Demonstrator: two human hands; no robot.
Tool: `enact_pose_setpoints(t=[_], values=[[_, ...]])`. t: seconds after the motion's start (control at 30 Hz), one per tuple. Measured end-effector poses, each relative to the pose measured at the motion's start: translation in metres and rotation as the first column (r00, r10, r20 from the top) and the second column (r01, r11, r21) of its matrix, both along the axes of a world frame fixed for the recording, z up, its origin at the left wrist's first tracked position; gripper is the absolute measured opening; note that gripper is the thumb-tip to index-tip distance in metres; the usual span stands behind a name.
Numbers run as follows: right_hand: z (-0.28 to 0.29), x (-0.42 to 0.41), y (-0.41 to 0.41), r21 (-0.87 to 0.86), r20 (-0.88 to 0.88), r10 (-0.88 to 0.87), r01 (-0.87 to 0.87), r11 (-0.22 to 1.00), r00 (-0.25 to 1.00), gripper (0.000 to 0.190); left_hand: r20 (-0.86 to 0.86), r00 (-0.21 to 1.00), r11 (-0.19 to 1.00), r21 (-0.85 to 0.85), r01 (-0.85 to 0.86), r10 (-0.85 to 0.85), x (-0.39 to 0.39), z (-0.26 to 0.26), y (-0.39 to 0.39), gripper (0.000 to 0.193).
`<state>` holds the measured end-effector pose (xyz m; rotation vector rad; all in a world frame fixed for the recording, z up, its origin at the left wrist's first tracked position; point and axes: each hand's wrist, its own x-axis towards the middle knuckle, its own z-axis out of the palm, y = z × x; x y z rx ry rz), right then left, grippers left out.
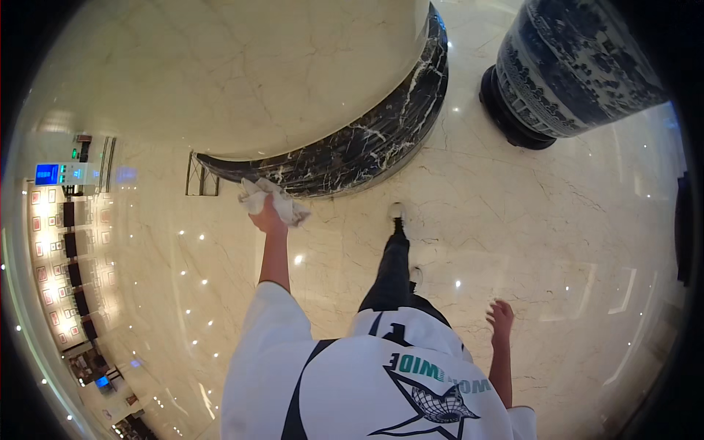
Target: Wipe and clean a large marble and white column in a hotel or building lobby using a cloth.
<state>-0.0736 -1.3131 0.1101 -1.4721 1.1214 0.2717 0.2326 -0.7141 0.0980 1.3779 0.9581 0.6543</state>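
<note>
My left hand [268, 218] is stretched forward and grips a crumpled white cloth [286, 208]. The cloth lies against or just in front of the black marble base [352, 154], which has white veins and curves around a beige marble column [236, 77]. Whether it touches the stone is hard to tell. At my other side, my right hand [500, 318] hangs over the floor with its fingers loosely bent and nothing visible in it. My legs show below me, with one shoe [397, 210] near the base.
A big blue-and-white porcelain vase [572, 71] stands on a dark round stand [509, 118] at front right. A metal frame [202, 175] is beside the column. Far left are a lit-screen machine [60, 174] and framed pictures on a wall. Polished marble floor [341, 258] reflects lights.
</note>
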Motion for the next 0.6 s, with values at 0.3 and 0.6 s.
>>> enact_pose_setpoints(t=[0.3,0.6], values=[[0.014,-0.042,-0.051,-0.065,-0.397,-0.308,0.308,0.949,0.865,0.032,-0.157,0.986,0.982,-0.174,-0.079,0.052,0.129,-0.073,-0.028,0.069],[0.001,0.015,-0.044,0.049,-0.38,-0.304,0.347,0.937,0.874,0.029,-0.756,0.654,0.933,0.223,0.283,-0.017,0.187,-0.034,-0.195,0.077]])
